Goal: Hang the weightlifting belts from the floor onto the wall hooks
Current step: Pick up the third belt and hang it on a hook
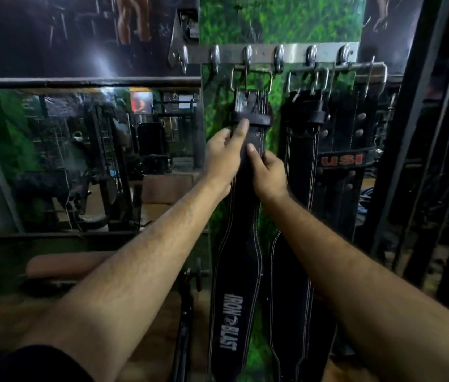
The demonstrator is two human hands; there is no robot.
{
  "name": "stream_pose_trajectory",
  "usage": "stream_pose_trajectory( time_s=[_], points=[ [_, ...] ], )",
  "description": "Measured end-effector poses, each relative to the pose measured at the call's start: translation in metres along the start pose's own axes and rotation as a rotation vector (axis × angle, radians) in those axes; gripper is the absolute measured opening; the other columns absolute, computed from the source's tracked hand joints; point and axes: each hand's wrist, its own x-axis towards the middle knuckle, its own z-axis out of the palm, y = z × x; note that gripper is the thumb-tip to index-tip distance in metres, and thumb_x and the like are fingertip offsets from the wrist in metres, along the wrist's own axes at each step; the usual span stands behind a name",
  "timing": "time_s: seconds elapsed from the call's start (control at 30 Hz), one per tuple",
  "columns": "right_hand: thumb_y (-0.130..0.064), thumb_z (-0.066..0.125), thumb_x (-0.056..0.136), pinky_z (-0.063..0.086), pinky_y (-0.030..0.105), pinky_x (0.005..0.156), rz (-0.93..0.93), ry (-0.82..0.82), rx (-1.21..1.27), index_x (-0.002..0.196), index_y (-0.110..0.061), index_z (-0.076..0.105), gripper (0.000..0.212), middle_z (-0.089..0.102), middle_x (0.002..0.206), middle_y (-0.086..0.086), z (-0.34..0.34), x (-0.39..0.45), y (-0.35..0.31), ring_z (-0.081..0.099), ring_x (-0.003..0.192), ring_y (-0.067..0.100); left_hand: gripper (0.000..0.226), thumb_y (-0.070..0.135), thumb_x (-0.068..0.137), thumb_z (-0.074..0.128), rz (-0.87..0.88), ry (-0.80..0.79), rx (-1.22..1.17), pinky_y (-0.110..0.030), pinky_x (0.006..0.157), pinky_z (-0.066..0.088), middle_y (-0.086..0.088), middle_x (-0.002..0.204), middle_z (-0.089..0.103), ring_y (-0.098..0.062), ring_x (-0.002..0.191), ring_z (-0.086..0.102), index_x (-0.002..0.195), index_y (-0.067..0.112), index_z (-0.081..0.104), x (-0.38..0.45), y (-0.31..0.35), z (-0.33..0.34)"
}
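Observation:
A black belt lettered IRON BLAST [235, 285] hangs down the green wall panel, its metal buckle [250, 78] caught on one hook of the steel hook rail [263, 54]. My left hand [222, 158] grips the belt's left edge just under the buckle, thumb up near the keeper loop. My right hand [268, 175] holds the same strap a little lower on its right edge. A second black belt [299, 166] hangs from a hook to the right, and a belt marked USI [342, 161] hangs beside that one.
Several bare hooks [214, 57] remain on the rail's left part. A mirror [85, 158] with a dark frame fills the left wall. A padded bench [63, 267] stands low on the left. Dark machine uprights [422, 133] crowd the right side.

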Motion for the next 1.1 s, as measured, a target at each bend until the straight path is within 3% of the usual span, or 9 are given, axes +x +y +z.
stream_pose_trajectory(
  time_s=[0.13, 0.2, 0.33, 0.43, 0.53, 0.63, 0.67, 0.87, 1.1],
  points=[
    [-0.044, 0.063, 0.095, 0.046, 0.039, 0.056, -0.067, -0.061, -0.075, 0.074, -0.007, 0.058, 0.043, 0.060, 0.066, 0.014, -0.012, -0.023, 0.028, 0.052, 0.062, 0.016, 0.011, 0.004, 0.098, 0.058, 0.040, -0.005, -0.028, -0.023, 0.071, 0.056, -0.005, 0.089, 0.074, -0.008, 0.078, 0.070, 0.101, 0.005, 0.068, -0.023, -0.034, -0.007],
    [-0.032, 0.064, 0.098, 0.033, 0.028, 0.049, -0.074, -0.084, -0.124, 0.067, -0.015, 0.049, 0.039, 0.043, 0.060, 0.000, -0.018, -0.036, 0.043, 0.038, 0.055, 0.008, 0.011, 0.000, 0.097, 0.059, 0.013, 0.012, -0.018, -0.020, 0.068, 0.056, -0.003, 0.088, 0.073, -0.005, 0.075, 0.070, 0.103, 0.003, 0.068, -0.031, -0.046, -0.012],
    [-0.038, 0.068, 0.094, 0.027, 0.028, 0.046, -0.001, -0.171, -0.151, 0.065, -0.018, 0.043, 0.043, 0.036, 0.059, -0.005, -0.028, -0.064, 0.087, 0.032, 0.054, 0.009, 0.012, -0.002, 0.093, 0.063, -0.092, -0.014, 0.020, -0.022, 0.067, 0.056, 0.005, 0.078, 0.076, -0.005, 0.073, 0.071, 0.092, 0.008, 0.068, -0.064, -0.087, -0.025],
    [-0.050, 0.069, 0.087, 0.035, 0.041, 0.050, 0.074, -0.218, -0.115, 0.070, -0.002, 0.055, 0.053, 0.050, 0.065, 0.005, -0.034, -0.078, 0.114, 0.042, 0.060, 0.018, 0.021, -0.001, 0.092, 0.065, -0.127, -0.025, 0.085, -0.026, 0.067, 0.054, 0.008, 0.069, 0.073, -0.004, 0.068, 0.068, 0.077, 0.015, 0.064, -0.084, -0.114, -0.034],
    [-0.028, 0.072, 0.093, 0.054, 0.040, 0.063, 0.151, -0.297, -0.066, 0.090, 0.004, 0.069, 0.032, 0.068, 0.079, 0.009, -0.041, -0.098, 0.138, 0.060, 0.069, 0.016, 0.030, 0.001, 0.094, 0.064, -0.133, -0.039, 0.123, -0.016, 0.059, 0.050, 0.014, 0.059, 0.065, 0.005, 0.060, 0.061, 0.070, 0.017, 0.054, -0.087, -0.130, -0.040],
    [-0.012, 0.074, 0.092, 0.059, 0.048, 0.084, 0.218, -0.303, -0.038, 0.104, 0.004, 0.071, 0.020, 0.076, 0.100, 0.016, -0.051, -0.119, 0.167, 0.070, 0.087, 0.022, 0.007, 0.014, 0.089, 0.073, -0.223, -0.098, 0.156, -0.032, 0.073, 0.060, 0.004, 0.083, 0.077, -0.011, 0.080, 0.073, 0.088, 0.010, 0.068, -0.105, -0.158, -0.050],
    [-0.011, 0.074, 0.091, 0.059, 0.049, 0.087, 0.233, -0.298, -0.019, 0.107, 0.007, 0.070, 0.024, 0.076, 0.105, 0.020, -0.053, -0.124, 0.175, 0.072, 0.092, 0.026, 0.018, 0.017, 0.087, 0.076, -0.263, -0.107, 0.162, -0.039, 0.080, 0.061, -0.002, 0.094, 0.078, -0.018, 0.089, 0.075, 0.099, 0.006, 0.071, -0.115, -0.171, -0.055],
    [-0.008, 0.076, 0.089, 0.060, 0.037, 0.091, 0.336, -0.308, 0.007, 0.116, 0.007, 0.070, 0.032, 0.075, 0.113, 0.018, -0.058, -0.163, 0.220, 0.074, 0.105, 0.030, 0.022, 0.007, 0.087, 0.074, -0.438, -0.183, 0.165, -0.023, 0.078, 0.057, 0.003, 0.098, 0.076, -0.008, 0.090, 0.074, 0.107, 0.014, 0.070, -0.151, -0.227, -0.081],
    [-0.005, 0.075, 0.089, 0.058, 0.025, 0.088, 0.478, -0.369, -0.088, 0.114, 0.008, 0.071, 0.029, 0.074, 0.113, 0.012, -0.060, -0.242, 0.303, 0.073, 0.100, 0.010, 0.023, 0.013, 0.084, 0.078, -0.645, -0.269, 0.235, -0.032, 0.088, 0.058, 0.000, 0.100, 0.078, -0.014, 0.097, 0.075, 0.107, 0.011, 0.075, -0.225, -0.320, -0.114]
  ],
)
